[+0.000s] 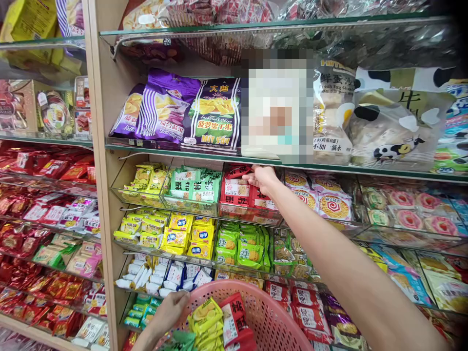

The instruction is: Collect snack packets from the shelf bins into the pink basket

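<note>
My left hand [171, 312] is closed on the rim of a pink perforated plastic basket [270, 312] at the bottom of the view. Inside it lie yellow snack packets [206, 319], red-and-white snack packets [236, 319] and a green packet [179, 341], partly cut off by the frame. My right hand [263, 179] reaches into a clear bin under the glass shelf, its fingers closed at the edge of a red snack packet [237, 170]. More red packets [237, 192] lie right below those fingers.
Bins of yellow packets [148, 178] and green packets [195, 185] adjoin on the left, round wrapped cakes [332, 204] on the right. The glass shelf edge [204, 155] runs just above my right hand, carrying purple chip bags [164, 107]. A wooden upright [100, 195] divides the shelving.
</note>
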The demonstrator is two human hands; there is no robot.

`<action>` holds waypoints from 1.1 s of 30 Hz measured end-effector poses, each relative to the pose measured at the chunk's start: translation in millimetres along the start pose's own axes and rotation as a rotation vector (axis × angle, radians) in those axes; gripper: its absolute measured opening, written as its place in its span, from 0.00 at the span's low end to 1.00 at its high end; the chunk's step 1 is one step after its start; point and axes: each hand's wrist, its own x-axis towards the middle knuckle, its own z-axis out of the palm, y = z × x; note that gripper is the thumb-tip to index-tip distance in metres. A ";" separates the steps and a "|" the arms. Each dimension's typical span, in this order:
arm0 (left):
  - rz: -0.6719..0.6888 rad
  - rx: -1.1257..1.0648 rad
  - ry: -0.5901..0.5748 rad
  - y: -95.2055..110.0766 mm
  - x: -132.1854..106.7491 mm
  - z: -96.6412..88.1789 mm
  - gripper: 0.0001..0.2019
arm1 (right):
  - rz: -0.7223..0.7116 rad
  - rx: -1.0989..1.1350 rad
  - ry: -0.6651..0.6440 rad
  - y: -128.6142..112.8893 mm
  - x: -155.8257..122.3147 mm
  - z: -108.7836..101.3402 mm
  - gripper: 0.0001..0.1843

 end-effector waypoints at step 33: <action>0.042 0.026 -0.083 21.0 4.4 9.7 0.26 | 0.313 -0.345 -0.726 202.1 -162.1 -150.3 0.20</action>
